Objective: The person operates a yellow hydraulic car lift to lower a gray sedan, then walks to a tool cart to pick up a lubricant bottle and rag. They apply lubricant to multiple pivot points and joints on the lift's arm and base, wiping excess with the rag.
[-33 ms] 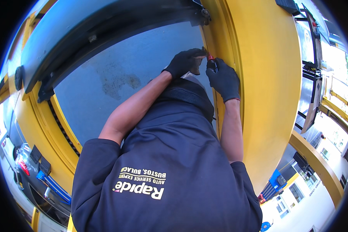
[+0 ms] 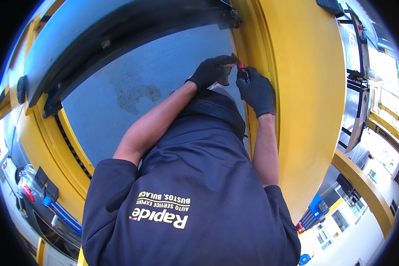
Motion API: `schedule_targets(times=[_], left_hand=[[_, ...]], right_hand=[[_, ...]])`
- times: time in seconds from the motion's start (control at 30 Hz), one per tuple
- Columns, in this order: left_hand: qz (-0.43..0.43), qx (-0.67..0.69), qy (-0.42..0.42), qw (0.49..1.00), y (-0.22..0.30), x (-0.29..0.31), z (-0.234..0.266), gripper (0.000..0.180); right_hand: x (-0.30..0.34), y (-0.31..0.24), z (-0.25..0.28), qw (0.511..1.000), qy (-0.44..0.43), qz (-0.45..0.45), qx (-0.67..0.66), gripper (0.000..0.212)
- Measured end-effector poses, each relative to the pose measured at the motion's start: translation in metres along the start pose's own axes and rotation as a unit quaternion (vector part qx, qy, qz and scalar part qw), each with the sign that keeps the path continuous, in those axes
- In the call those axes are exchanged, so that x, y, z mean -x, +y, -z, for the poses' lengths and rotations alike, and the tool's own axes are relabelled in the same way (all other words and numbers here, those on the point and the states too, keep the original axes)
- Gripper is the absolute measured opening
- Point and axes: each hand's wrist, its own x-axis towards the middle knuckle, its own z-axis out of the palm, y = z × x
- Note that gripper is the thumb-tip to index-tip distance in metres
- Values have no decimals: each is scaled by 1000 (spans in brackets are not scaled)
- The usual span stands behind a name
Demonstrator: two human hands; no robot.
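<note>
My right hand (image 2: 256,91), in a black glove, is wrapped round a screwdriver (image 2: 241,66) with a red and black handle. The red end points away from me, along the inner edge of a yellow steel column (image 2: 306,97). Just left of it is my left hand (image 2: 213,72), also in a dark glove with some bare finger showing. Its fingers close together by the far end of the tool, against the column's edge. What they pinch there, if anything, is too small to make out. The tool's tip is hidden.
A stained blue-grey surface (image 2: 173,66) lies beyond my forearms. Across the far left curves a dark beam (image 2: 115,37) with brackets. Another yellow column (image 2: 44,146) stands at left, near a parked car (image 2: 29,186) and blue lift parts (image 2: 62,215).
</note>
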Motion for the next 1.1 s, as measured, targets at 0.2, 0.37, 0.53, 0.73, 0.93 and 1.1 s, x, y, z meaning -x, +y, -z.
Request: schedule_targets(times=[0.2, 0.37, 0.53, 0.73, 0.93, 1.1], left_hand=[[96, 155, -3, 983, 8, 1, -1, 65], [120, 197, 1, 973, 23, 8, -5, 54], [133, 196, 21, 971, 29, 18, -15, 50], [127, 188, 25, 974, 23, 35, -40, 49], [109, 229, 51, 966, 8, 57, -63, 49], [93, 214, 62, 970, 10, 77, -73, 50]], right_hand=[[6, 6, -1, 1000, 1, 7, -5, 36], [13, 12, -4, 1000, 0, 6, -12, 38], [20, 19, -7, 1000, -8, 13, -13, 38], [28, 28, -9, 999, -10, 31, -18, 36], [36, 36, -14, 1000, -8, 22, -8, 41], [47, 43, -15, 1000, -16, 17, -6, 42]])
